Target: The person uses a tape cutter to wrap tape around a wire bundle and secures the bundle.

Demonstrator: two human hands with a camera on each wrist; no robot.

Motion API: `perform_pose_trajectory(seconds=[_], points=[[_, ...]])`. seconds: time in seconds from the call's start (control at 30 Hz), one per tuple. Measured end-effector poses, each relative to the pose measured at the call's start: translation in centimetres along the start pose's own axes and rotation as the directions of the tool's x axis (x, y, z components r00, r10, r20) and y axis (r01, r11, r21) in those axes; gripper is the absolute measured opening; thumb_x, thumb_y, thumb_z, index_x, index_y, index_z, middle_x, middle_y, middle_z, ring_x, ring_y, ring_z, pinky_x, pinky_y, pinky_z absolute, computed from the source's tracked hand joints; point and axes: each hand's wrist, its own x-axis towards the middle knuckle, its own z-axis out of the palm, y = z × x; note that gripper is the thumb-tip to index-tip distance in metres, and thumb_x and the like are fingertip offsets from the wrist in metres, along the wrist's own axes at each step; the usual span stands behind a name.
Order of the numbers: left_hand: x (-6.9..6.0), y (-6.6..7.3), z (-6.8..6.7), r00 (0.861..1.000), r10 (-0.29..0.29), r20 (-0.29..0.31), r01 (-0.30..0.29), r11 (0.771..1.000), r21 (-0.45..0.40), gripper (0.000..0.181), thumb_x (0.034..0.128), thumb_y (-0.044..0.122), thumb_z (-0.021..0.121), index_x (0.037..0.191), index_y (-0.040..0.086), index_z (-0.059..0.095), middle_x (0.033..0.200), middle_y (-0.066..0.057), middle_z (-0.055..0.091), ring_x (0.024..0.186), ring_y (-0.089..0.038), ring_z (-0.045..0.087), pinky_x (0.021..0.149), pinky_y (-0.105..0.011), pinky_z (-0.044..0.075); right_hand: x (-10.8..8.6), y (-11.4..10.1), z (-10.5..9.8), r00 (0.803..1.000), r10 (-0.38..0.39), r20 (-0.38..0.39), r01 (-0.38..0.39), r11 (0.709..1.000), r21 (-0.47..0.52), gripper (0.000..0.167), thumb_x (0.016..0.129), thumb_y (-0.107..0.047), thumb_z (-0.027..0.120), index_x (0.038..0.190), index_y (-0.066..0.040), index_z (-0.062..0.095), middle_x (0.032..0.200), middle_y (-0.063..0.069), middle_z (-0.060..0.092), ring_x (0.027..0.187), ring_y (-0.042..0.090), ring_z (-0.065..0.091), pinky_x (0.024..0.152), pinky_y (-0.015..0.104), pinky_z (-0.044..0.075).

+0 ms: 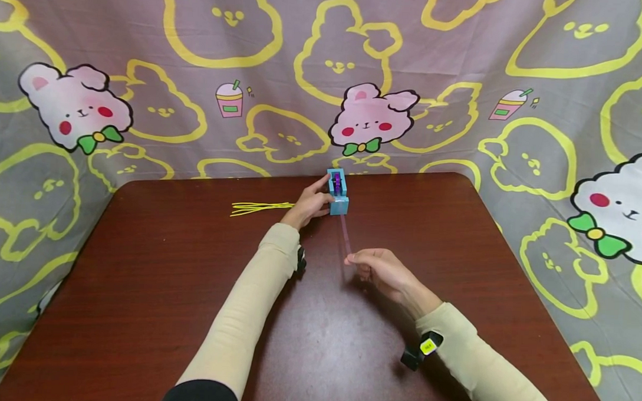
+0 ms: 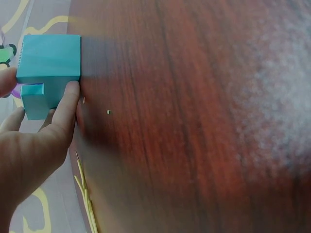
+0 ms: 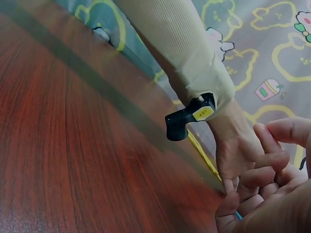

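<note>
A light-blue tape dispenser (image 1: 339, 206) with a purple reel stands near the table's far edge. My left hand (image 1: 311, 205) holds it from the left; in the left wrist view its fingers lie along the sides of the blue body (image 2: 51, 56). From the dispenser's near end a clear strip of tape (image 1: 345, 235) stretches toward me. Its free end is pinched between thumb and forefinger of my right hand (image 1: 386, 273). In the right wrist view the curled fingers of the right hand (image 3: 272, 179) show, but the tape cannot be made out.
Several thin yellow sticks (image 1: 258, 208) lie left of the left hand. Beneath everything is a dark brown wooden table (image 1: 154, 277), with a patterned curtain (image 1: 283, 63) behind it. Each wrist carries a small black device (image 1: 423, 349).
</note>
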Motion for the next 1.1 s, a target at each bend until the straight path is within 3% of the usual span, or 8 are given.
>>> perform_pose_trajectory(seconds=[0.37, 1.1], points=[[0.1, 0.0, 0.0, 1.000, -0.009, 0.008, 0.009, 1.000, -0.011, 0.076, 0.0952, 0.003, 0.060, 0.157, 0.038, 0.032, 0.163, -0.007, 0.027, 0.123, -0.026, 0.054, 0.103, -0.046, 0.046, -0.4, 0.0, 0.2, 1.000, 0.017, 0.013, -0.017, 1.000, -0.008, 0.023, 0.098, -0.013, 0.062, 0.082, -0.015, 0.078, 0.065, -0.003, 0.048, 0.067, 0.015, 0.042, 0.072, 0.031, 0.034], [0.0, 0.1, 0.1, 1.000, -0.013, 0.005, 0.013, 1.000, -0.005, 0.077, 0.0955, 0.004, 0.060, 0.157, 0.039, 0.031, 0.163, -0.008, 0.027, 0.131, -0.027, 0.050, 0.103, -0.046, 0.046, -1.6, 0.4, 0.3, 0.999, 0.019, 0.050, -0.022, 0.998, 0.052, 0.023, 0.097, -0.009, 0.060, 0.082, -0.014, 0.077, 0.066, -0.004, 0.044, 0.064, 0.012, 0.041, 0.068, 0.028, 0.035]])
